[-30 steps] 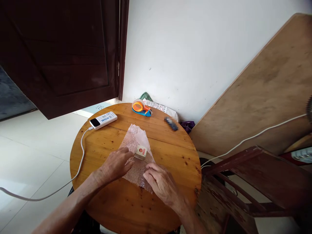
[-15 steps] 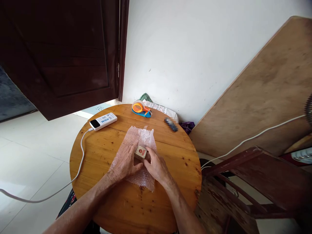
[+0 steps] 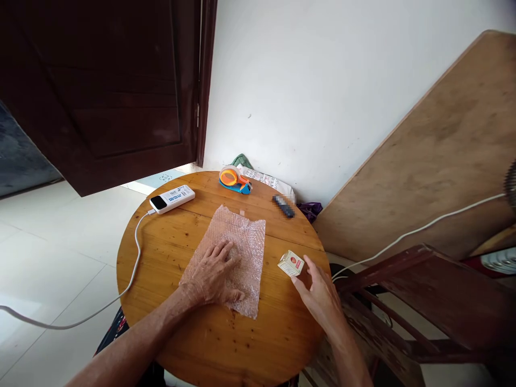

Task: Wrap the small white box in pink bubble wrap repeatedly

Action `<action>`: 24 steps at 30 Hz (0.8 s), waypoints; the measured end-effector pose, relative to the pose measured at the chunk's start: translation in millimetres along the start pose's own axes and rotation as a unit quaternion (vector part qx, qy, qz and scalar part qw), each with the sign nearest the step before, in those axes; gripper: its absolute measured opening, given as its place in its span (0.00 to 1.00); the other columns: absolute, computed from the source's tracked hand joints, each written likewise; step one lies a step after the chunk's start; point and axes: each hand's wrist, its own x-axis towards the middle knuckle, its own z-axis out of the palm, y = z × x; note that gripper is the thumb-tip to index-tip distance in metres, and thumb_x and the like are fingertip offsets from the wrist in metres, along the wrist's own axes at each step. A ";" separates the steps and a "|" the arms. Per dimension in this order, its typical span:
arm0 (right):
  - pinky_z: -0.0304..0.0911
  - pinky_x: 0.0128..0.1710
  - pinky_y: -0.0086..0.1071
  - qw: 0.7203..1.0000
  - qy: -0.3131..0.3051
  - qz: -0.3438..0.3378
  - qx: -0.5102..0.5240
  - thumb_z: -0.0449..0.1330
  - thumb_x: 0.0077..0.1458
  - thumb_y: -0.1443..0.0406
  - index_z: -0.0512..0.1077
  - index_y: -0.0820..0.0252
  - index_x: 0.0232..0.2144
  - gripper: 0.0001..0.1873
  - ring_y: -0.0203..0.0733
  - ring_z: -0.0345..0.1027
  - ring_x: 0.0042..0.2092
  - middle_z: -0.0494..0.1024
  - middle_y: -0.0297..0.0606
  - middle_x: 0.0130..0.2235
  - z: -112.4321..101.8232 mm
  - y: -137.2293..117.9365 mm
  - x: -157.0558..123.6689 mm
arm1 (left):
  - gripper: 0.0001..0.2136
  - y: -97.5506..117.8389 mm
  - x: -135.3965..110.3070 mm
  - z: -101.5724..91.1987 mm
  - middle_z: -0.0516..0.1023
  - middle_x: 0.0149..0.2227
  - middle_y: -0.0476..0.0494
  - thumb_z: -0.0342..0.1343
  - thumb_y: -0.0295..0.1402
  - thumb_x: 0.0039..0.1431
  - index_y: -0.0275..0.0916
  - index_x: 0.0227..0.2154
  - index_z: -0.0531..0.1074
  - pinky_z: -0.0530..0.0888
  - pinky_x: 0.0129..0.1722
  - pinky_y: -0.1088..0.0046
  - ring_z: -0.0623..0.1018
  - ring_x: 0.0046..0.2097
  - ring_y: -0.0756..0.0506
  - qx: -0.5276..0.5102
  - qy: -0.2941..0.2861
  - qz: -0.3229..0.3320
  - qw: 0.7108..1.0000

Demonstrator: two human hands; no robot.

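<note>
My left hand [image 3: 213, 274] lies flat on a sheet of bubble wrap [image 3: 248, 236], fingers stretched out and thumb spread, pressing it to the round wooden table. To the right of the sheet is a small cream box [image 3: 291, 263] with a red emblem and red print on one face. My right hand [image 3: 318, 290] is at the near right side of this box. Its thumb and index finger are apart, their tips close to or touching the box's edges; exact contact is hard to see.
An orange and blue tape dispenser [image 3: 235, 179] sits at the table's back edge. A white device [image 3: 172, 199] with a dark screen and a cable [image 3: 138, 242] lies at the left. A blurred-out dark object [image 3: 283, 206] is at the back right. A wooden chair [image 3: 435, 301] stands at the right.
My right hand has moved right, carrying the small box from the middle of the bubble wrap to the bare table. My left hand has flattened onto the sheet, which is now more fully uncovered.
</note>
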 end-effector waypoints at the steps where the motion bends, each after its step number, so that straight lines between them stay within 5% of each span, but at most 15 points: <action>1: 0.64 0.54 0.54 1.000 0.022 -0.015 -0.007 0.58 0.52 0.55 0.66 0.61 0.58 0.32 0.58 0.70 0.54 0.75 0.51 0.54 -1.4 -7.0 -2.6 | 0.43 -0.4 0.0 0.4 0.59 0.67 0.29 0.60 0.64 0.45 0.41 0.59 0.69 0.56 0.64 0.42 0.56 0.67 0.25 0.001 -0.001 0.002 1.000; 4: 0.65 0.55 0.51 0.994 0.069 -0.079 0.022 0.56 0.59 0.56 0.67 0.60 0.56 0.25 0.55 0.70 0.54 0.75 0.51 0.54 -1.3 -49.6 -14.0 | 0.44 -0.7 -0.3 0.2 0.59 0.67 0.28 0.59 0.65 0.45 0.40 0.60 0.68 0.55 0.64 0.41 0.57 0.67 0.25 0.005 -0.006 0.005 1.000; 6: 0.65 0.57 0.46 0.986 0.026 -0.150 0.068 0.52 0.63 0.60 0.70 0.58 0.53 0.19 0.49 0.69 0.56 0.75 0.47 0.54 5.9 -84.4 -19.7 | 0.44 -0.4 -0.4 0.0 0.59 0.67 0.28 0.59 0.65 0.45 0.40 0.60 0.67 0.55 0.64 0.41 0.57 0.67 0.25 0.009 -0.005 0.003 1.000; 10: 0.61 0.62 0.43 0.968 -0.101 -0.218 0.074 0.47 0.65 0.67 0.67 0.60 0.58 0.22 0.45 0.63 0.61 0.70 0.45 0.60 37.2 -126.3 -8.6 | 0.44 0.8 -1.0 2.0 0.58 0.68 0.30 0.63 0.59 0.45 0.43 0.63 0.63 0.55 0.64 0.42 0.56 0.68 0.26 0.014 0.000 -0.001 1.000; 17: 0.58 0.62 0.52 0.979 -0.097 -0.176 -0.035 0.45 0.63 0.71 0.66 0.63 0.60 0.25 0.53 0.59 0.65 0.67 0.49 0.63 75.2 -102.1 20.5 | 0.37 -2.6 -4.7 -4.8 0.57 0.68 0.31 0.58 0.59 0.53 0.44 0.62 0.66 0.58 0.64 0.43 0.56 0.69 0.27 -0.007 0.003 0.002 1.000; 20: 0.56 0.64 0.51 0.978 -0.082 -0.188 -0.037 0.45 0.64 0.69 0.65 0.63 0.61 0.25 0.52 0.57 0.66 0.66 0.48 0.64 78.9 -96.1 15.9 | 0.31 -10.9 -4.4 -10.1 0.60 0.67 0.29 0.59 0.51 0.57 0.42 0.59 0.68 0.56 0.65 0.43 0.58 0.68 0.28 0.026 0.030 -0.057 0.998; 24: 0.55 0.64 0.51 0.982 -0.070 -0.168 -0.053 0.48 0.63 0.69 0.65 0.61 0.60 0.25 0.53 0.55 0.66 0.65 0.48 0.65 80.1 -98.6 12.2 | 0.36 -22.5 -4.9 -8.8 0.59 0.67 0.26 0.64 0.49 0.50 0.38 0.60 0.67 0.53 0.65 0.41 0.57 0.68 0.26 0.071 0.033 -0.117 0.990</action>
